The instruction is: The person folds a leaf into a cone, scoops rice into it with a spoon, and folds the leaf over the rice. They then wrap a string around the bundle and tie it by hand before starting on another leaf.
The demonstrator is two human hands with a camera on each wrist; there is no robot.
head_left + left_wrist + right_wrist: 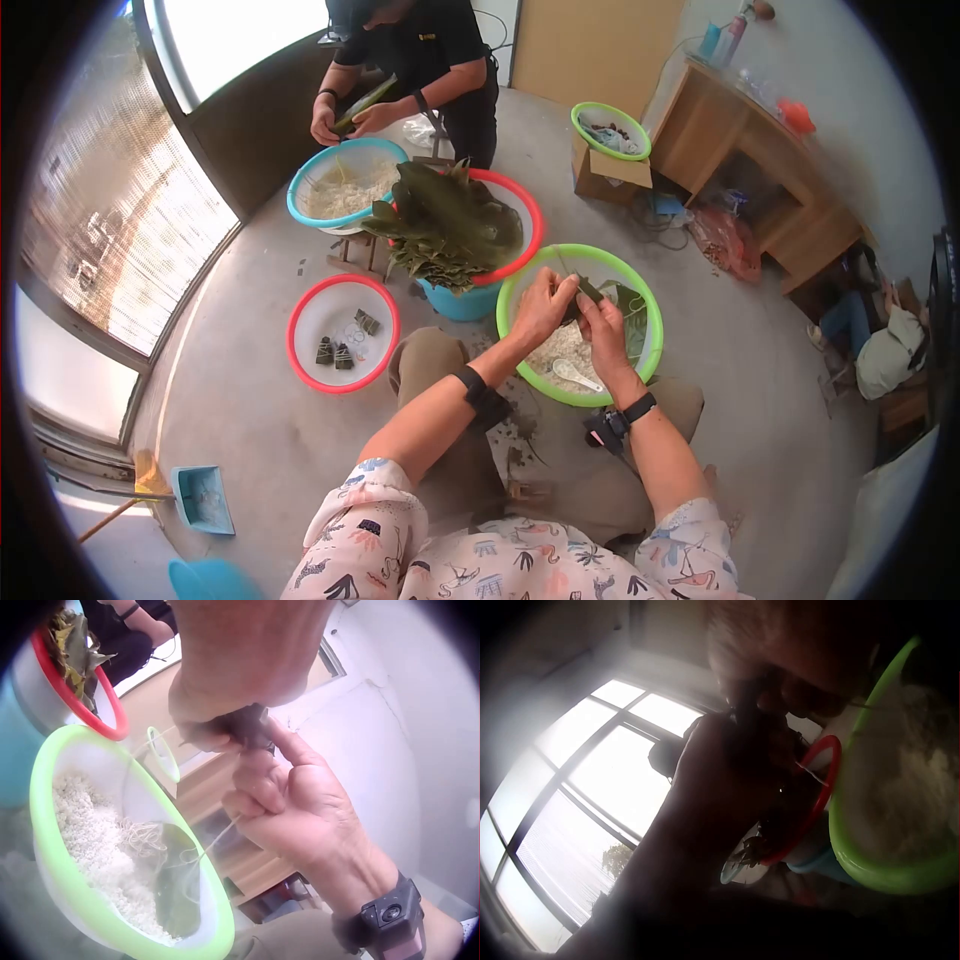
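Over the green-rimmed basin, both hands hold a dark leaf-wrapped rice dumpling. My left hand grips it from the left, fingers curled around it. From the other side, my right hand pinches it with thumb and fingers. In the left wrist view, a pale string runs from the curled right fingers down toward the basin. Much of the dumpling is hidden by the hands. White rice, a patterned white spoon and green leaves lie in the basin. The right wrist view is dark.
A red-rimmed basin at left holds several wrapped dumplings. Beyond, large leaves fill another red-rimmed basin. Across from me, a person holds leaves above a blue-rimmed rice basin. A wooden desk stands right.
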